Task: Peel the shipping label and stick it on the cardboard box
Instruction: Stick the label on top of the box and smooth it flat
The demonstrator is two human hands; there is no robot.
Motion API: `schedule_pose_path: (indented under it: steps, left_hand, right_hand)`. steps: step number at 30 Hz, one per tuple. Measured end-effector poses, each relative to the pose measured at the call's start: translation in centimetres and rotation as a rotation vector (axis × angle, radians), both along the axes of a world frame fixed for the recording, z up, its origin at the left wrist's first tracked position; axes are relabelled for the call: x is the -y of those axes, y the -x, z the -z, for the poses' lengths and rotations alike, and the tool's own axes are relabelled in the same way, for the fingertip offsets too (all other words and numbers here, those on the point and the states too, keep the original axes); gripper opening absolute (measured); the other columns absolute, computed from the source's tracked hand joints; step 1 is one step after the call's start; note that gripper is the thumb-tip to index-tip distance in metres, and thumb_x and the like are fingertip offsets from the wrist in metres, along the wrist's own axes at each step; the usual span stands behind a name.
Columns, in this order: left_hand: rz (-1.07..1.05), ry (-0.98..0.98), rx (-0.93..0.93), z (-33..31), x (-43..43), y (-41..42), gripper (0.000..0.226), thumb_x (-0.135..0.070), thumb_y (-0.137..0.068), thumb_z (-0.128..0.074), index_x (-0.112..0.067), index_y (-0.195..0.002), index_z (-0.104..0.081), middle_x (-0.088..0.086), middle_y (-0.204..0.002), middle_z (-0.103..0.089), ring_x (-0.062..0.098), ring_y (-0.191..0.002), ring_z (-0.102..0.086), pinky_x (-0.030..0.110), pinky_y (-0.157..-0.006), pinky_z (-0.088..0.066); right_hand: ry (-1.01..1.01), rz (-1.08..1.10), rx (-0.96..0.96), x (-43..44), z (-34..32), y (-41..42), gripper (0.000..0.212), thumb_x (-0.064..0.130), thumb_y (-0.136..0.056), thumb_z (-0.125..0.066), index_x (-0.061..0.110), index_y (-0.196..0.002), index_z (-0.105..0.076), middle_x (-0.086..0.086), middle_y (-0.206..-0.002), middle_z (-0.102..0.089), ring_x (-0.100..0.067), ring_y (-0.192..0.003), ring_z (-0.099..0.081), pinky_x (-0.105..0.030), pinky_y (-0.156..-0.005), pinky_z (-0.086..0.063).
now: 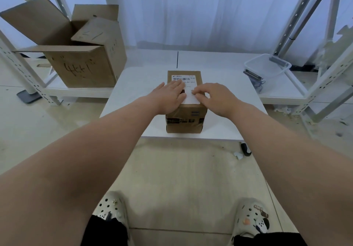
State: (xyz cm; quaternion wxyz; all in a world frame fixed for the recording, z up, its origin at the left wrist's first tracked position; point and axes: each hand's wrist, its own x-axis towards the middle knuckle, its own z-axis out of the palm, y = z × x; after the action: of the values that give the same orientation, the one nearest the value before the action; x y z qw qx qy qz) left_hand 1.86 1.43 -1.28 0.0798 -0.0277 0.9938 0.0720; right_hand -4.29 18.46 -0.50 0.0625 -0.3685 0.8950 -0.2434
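Note:
A small brown cardboard box [186,120] stands in the middle of a low white table [133,85]. A white shipping label [188,79] with a barcode lies flat on the box's top face. My left hand [169,96] rests palm down on the label's left half, fingers spread flat. My right hand [214,97] has its fingers curled, with the fingertips pressing the label's right edge near the box's front right corner. Both hands cover much of the label.
A large open cardboard box [84,54] sits on a low white shelf at the left. A clear plastic tub [267,68] with small items stands at the right. Metal rack posts [298,16] rise on both sides. A dark object [245,149] lies on the floor.

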Motion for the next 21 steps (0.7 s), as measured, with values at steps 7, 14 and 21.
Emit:
schedule_pose_path:
  steps: [7,14,21]
  left_hand:
    - [-0.039,-0.018,0.065,-0.3,1.0,3.0,0.062,-0.042,-0.102,-0.019,-0.015,-0.152,0.003,0.002,-0.161,0.009,0.015,-0.148,0.007,0.036,-0.119,0.003]
    - [-0.079,-0.031,0.104,-0.6,2.3,5.2,0.064,-0.049,-0.100,-0.012,-0.016,-0.152,0.007,-0.001,-0.161,0.012,0.014,-0.148,0.011,0.039,-0.119,0.007]
    - [-0.054,0.079,0.037,0.1,2.0,2.9,0.068,-0.058,-0.096,-0.010,-0.022,-0.152,0.006,-0.005,-0.160,0.013,0.012,-0.147,0.016,0.048,-0.117,0.015]
  right_hand:
    - [0.046,0.016,-0.160,0.5,0.7,0.3,0.022,0.027,-0.091,-0.055,0.016,-0.092,-0.074,-0.003,-0.101,-0.072,-0.024,-0.104,-0.057,-0.041,-0.092,-0.043]
    - [0.088,0.060,-0.142,0.8,1.2,0.4,0.020,0.027,-0.091,-0.055,0.016,-0.091,-0.072,0.002,-0.100,-0.069,-0.022,-0.103,-0.055,-0.041,-0.096,-0.039]
    - [-0.007,0.054,-0.284,3.2,1.5,0.2,0.019,0.029,-0.097,-0.048,0.014,-0.090,-0.056,-0.002,-0.099,-0.052,-0.021,-0.092,-0.050,-0.032,-0.078,-0.041]
